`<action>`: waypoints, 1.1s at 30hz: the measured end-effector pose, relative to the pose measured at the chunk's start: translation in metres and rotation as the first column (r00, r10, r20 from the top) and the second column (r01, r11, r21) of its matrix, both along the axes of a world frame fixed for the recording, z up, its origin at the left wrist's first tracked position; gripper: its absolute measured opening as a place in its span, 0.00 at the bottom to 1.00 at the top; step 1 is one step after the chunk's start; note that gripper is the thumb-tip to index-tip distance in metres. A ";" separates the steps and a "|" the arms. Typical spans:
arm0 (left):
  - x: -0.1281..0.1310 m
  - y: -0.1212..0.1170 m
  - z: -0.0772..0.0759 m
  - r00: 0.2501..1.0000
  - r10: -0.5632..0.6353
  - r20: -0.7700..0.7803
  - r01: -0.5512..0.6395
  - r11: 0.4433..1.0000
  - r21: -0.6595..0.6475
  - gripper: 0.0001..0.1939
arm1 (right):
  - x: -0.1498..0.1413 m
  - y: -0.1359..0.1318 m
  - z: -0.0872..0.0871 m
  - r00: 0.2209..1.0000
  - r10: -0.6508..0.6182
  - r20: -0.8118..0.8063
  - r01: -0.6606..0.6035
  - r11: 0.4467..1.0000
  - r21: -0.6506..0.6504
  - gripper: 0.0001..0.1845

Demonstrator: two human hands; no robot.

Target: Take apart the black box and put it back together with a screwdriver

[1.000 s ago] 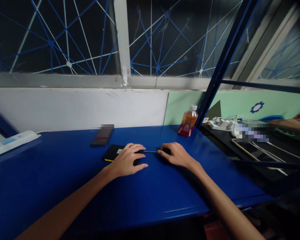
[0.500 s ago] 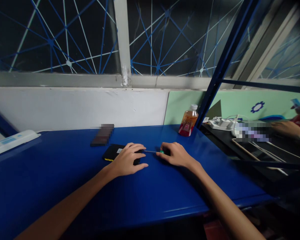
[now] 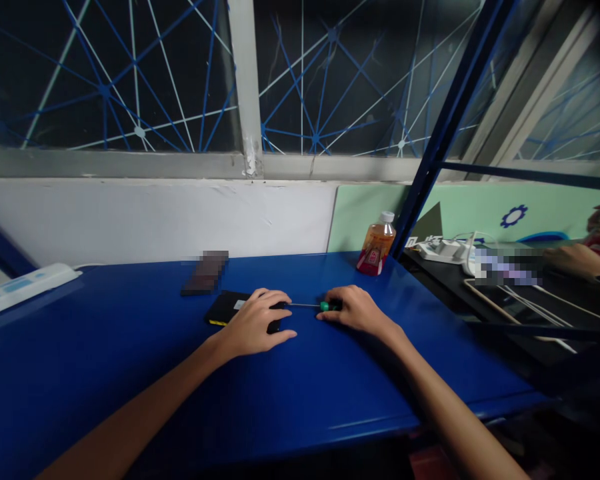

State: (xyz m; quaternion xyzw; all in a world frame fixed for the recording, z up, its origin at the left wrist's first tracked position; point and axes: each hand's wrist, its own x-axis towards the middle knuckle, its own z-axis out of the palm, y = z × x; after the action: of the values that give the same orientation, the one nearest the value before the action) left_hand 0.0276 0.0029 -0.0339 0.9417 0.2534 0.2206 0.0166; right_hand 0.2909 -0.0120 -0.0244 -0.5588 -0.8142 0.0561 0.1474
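My left hand (image 3: 260, 320) lies over a flat black case (image 3: 226, 305) on the blue table, fingers bent across its right end and thumb stretched out in front. The case has a small white label and a yellow strip along its near edge; my palm hides much of it. My right hand (image 3: 353, 310) is curled around a screwdriver (image 3: 324, 307) with a green and dark handle. Its thin metal shaft points left, level above the table, and reaches the right end of the case under my left fingers. The contact of the tip is hidden.
Behind the case lies a dark, partly pixelated flat object (image 3: 205, 273). A drink bottle (image 3: 376, 245) stands at the back right, beside a blue metal post. At far left is a white power strip (image 3: 30, 287). Another person's hand (image 3: 575, 260) is over the black table at right, near cables.
My right thumb and fingers have shifted on the screwdriver handle, so more of the green shows. My left hand and the case stay in place. The other person's raised hand at far right has moved.
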 end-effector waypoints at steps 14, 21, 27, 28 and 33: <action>0.000 0.000 -0.002 1.000 0.002 0.003 -0.002 1.000 0.022 0.17 | -0.003 -0.002 0.001 1.000 0.019 -0.020 -0.019 1.000 0.006 0.20; 0.000 0.001 -0.002 1.000 0.006 -0.014 -0.006 1.000 0.022 0.17 | -0.004 -0.005 0.004 0.994 0.042 -0.102 -0.043 0.999 -0.013 0.21; 0.000 0.001 -0.002 1.000 0.006 -0.014 -0.005 1.000 0.021 0.18 | -0.002 -0.001 0.000 0.992 0.058 -0.111 -0.058 0.998 0.005 0.17; 0.000 0.001 -0.002 1.000 0.006 -0.014 -0.006 1.000 0.023 0.18 | -0.002 -0.002 -0.001 0.992 0.055 -0.115 -0.056 0.998 -0.006 0.17; -0.001 0.001 -0.002 1.000 0.006 -0.025 -0.005 1.000 0.027 0.18 | -0.007 -0.006 0.001 0.988 0.058 -0.145 -0.062 0.998 -0.022 0.18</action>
State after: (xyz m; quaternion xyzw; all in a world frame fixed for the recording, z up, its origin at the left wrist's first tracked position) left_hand 0.0267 0.0037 -0.0361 0.9438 0.2531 0.2124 0.0003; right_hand 0.2843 -0.0180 -0.0238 -0.5305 -0.8170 0.1115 0.1965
